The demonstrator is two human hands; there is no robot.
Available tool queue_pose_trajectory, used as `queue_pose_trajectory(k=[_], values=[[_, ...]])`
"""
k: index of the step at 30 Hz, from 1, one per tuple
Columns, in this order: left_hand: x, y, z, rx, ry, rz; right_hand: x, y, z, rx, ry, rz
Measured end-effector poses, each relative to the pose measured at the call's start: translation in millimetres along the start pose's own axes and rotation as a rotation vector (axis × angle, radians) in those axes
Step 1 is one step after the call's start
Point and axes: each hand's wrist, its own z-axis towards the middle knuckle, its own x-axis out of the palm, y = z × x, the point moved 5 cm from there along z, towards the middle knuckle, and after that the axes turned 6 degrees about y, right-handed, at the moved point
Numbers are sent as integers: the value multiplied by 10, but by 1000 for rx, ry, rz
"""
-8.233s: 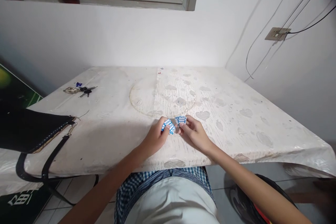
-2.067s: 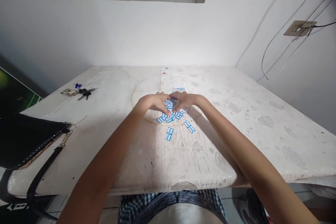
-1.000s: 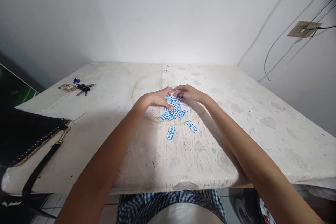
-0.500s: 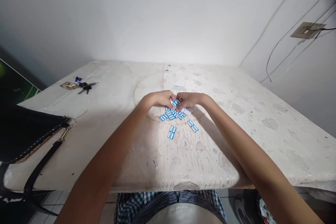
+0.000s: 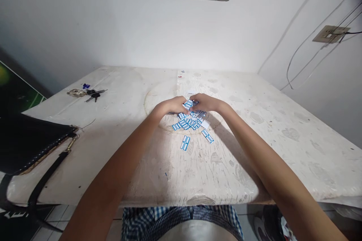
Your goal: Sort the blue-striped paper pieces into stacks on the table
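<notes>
Small white paper labels with blue borders (image 5: 185,123) lie in a loose pile on the table. Just above the pile, my left hand (image 5: 177,104) and my right hand (image 5: 205,102) meet, fingers curled and nearly touching. Between them is a small bunch of the same blue-bordered labels (image 5: 188,104), pinched by both hands. Some fingertips are hidden behind the labels and the hands. Two pieces sit apart from the pile, one label (image 5: 185,142) nearer to me and another label (image 5: 207,136) to its right.
A table (image 5: 135,173) with a pale, worn plastic cover stands against the white wall. Keys (image 5: 95,93) lie at the far left. A black bag (image 5: 34,141) with a strap rests on the left edge. A socket (image 5: 330,34) with cables is on the right wall.
My right hand has lifted slightly, and both hands have shifted a little around the bunch. More of the pile, with a plain white piece at its right, now shows beneath them.
</notes>
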Motion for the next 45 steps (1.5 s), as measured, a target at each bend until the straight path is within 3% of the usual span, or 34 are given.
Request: queue_pose_trajectory(k=[4, 11, 14, 18, 23, 26, 31, 35, 38, 45], values=[[-80, -63, 21, 26, -91, 45, -147, -62, -32, -10, -203, 189], [-105, -218, 41, 33, -226, -382, -385, -106, -38, -89, -644, 166], [-123, -291, 1, 100, -277, -534, -424, -173, -45, -69, -746, 218], [-84, -316, -27, 144, -180, -672, -398, -184, -47, -79, -727, 292], [-28, -291, 8, 163, -131, -641, -319, -144, -38, -10, -660, 327], [-23, -276, 14, 140, -193, -625, -286, -126, -27, 19, -639, 341], [-102, -266, -16, 111, -388, -571, -315, -14, -57, -145, -705, 267], [-163, -260, -10, 118, -457, -570, -348, -21, -104, -116, -791, 240], [-165, -257, -7, 121, -437, -606, -358, -50, -108, -126, -816, 292], [-128, -260, -23, 137, -411, -558, -199, -89, 38, -53, -563, 628]])
